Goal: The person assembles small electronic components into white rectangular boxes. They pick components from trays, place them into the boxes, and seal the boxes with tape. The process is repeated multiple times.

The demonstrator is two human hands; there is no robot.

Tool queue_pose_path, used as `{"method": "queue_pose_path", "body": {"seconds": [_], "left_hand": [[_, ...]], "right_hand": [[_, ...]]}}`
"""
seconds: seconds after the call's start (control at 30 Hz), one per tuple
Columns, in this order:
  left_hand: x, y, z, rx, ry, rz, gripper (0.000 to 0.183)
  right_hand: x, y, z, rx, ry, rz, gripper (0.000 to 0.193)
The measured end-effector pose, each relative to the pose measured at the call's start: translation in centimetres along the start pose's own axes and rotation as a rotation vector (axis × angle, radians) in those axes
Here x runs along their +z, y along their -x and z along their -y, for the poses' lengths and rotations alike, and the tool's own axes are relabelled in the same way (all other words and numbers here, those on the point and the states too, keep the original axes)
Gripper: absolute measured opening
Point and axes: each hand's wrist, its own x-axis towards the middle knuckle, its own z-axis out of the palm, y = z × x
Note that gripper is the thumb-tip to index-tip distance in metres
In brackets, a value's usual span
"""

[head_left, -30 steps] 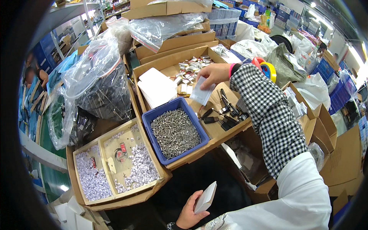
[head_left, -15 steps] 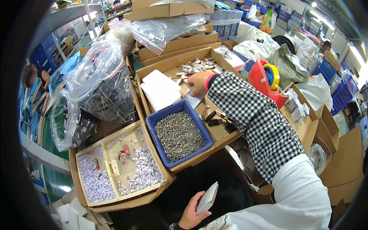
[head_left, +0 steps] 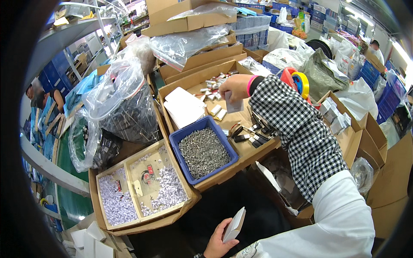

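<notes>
The right hand [head_left: 230, 89] is grasping a thin pale piece [head_left: 235, 105] by its upper end, fingers closing on it, and is holding it over the middle of a cardboard tray [head_left: 253, 158]. The left hand [head_left: 219, 243] is gripping a small white box-like piece [head_left: 234, 224] between thumb and fingers, well apart from the tray's near edge and on the person's side of it.

Inside the tray, a stack of white cards [head_left: 184, 107] is lying along the left edge, toward the far left corner. Small silvery packs [head_left: 211, 88] are lying loosely toward the far edge, and two yellowish packs [head_left: 218, 112] are resting just beside the cards. A blue bin [head_left: 215, 173] is filling the near left corner, and it is holding a heap of small metal parts [head_left: 204, 150]. Black parts [head_left: 257, 139] are lying in a loose group toward the near right corner, just beside the checked sleeve [head_left: 292, 120].

Left of this tray, a wooden box [head_left: 132, 191] with two compartments is sitting in another cardboard tray [head_left: 183, 208]; small white bits [head_left: 170, 189] are covering part of both compartments. A red and yellow tape dispenser [head_left: 306, 85] is standing beyond the sleeve.
</notes>
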Motion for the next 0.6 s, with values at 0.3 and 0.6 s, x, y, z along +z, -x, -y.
{"method": "queue_pose_path", "body": {"seconds": [0.3, 0.6], "left_hand": [[0.4, -0.8, -0.5, -0.043, 0.159, 0.036, 0.071], [-0.2, -0.6, 1.0, -0.051, 0.141, 0.011, 0.072]], "right_hand": [[3.4, -3.8, 4.1, -0.053, 0.138, 0.238, 0.026], [0.7, -0.3, -0.5, 0.117, -0.049, 0.121, 0.038]]}}
